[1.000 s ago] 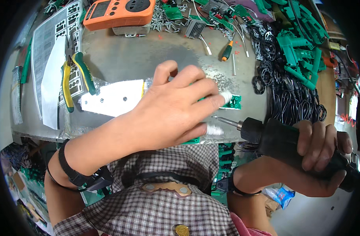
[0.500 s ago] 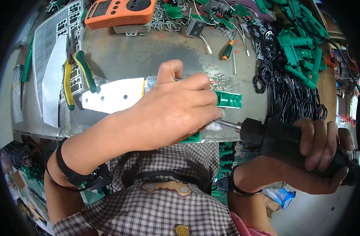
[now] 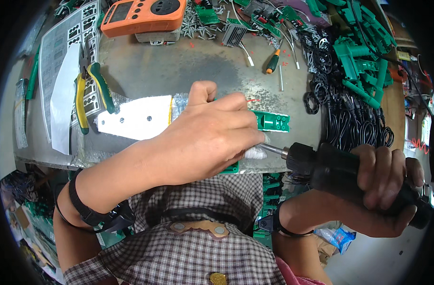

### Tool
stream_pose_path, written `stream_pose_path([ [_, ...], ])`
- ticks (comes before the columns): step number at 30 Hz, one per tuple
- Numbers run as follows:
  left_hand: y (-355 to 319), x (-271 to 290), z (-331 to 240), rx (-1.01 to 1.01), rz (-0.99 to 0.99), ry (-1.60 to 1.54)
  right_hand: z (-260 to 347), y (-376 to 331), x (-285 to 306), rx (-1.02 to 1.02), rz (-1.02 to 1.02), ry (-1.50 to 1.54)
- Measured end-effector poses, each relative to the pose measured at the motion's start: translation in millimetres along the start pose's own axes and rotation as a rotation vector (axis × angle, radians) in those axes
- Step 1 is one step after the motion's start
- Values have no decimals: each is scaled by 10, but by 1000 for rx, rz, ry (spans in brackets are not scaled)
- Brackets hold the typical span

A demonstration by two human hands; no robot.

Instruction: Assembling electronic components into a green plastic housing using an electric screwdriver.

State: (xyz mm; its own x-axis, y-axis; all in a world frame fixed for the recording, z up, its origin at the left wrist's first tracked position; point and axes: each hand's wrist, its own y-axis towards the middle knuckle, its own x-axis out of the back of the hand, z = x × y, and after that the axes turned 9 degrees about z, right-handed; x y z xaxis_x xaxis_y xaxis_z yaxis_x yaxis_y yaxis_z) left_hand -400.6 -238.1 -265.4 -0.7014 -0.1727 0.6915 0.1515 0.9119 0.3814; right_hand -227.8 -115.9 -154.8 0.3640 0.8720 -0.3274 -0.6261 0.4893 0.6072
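My right hand (image 3: 383, 178) is wrapped around a black electric screwdriver (image 3: 333, 166), tilted so that its thin metal bit points left. The bit's end reaches the fingers of my left hand (image 3: 217, 130), which are curled together near it; what they pinch is hidden. A white wrapping (image 3: 256, 152) shows at those fingertips. Beneath and beyond the left hand lies a green plastic housing (image 3: 274, 121), its open side with round posts facing up. Part of another green piece (image 3: 232, 167) peeks out below the hand, at the table's near edge.
Yellow-green pliers (image 3: 101, 88) lie beside a white panel (image 3: 134, 118) at left. An orange meter (image 3: 143, 16), loose screws (image 3: 200, 29) and circuit boards (image 3: 259, 23) line the back. Black cables (image 3: 354, 126) and green housings (image 3: 364, 66) pile up at right. A small screwdriver (image 3: 273, 61) lies between.
The curled fingers of my left hand have shifted slightly left, and more of the white wrapping shows. The electric screwdriver has moved a little left along with them, its bit still at the fingers.
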Motion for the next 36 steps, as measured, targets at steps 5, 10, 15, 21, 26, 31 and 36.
stream_pose_path([
  [5,-21,-24,-90,51,-26,150,-40,-15,-20,-2,-13,-8],
  [10,4,68,-131,200,-170,109,-58,-49,20,27,-49,-74],
  [15,-64,190,-16,224,174,178,-50,-44,48,11,-16,-47],
  [21,-82,86,412,138,14,-27,-267,-126,-67,-66,87,-150],
  [26,-83,84,458,31,141,73,-418,-177,31,-114,203,-172],
  [31,-109,75,481,72,179,43,-559,-189,-43,-234,221,-205],
  [36,-99,75,461,59,164,30,-600,-107,-25,-330,405,-160],
])
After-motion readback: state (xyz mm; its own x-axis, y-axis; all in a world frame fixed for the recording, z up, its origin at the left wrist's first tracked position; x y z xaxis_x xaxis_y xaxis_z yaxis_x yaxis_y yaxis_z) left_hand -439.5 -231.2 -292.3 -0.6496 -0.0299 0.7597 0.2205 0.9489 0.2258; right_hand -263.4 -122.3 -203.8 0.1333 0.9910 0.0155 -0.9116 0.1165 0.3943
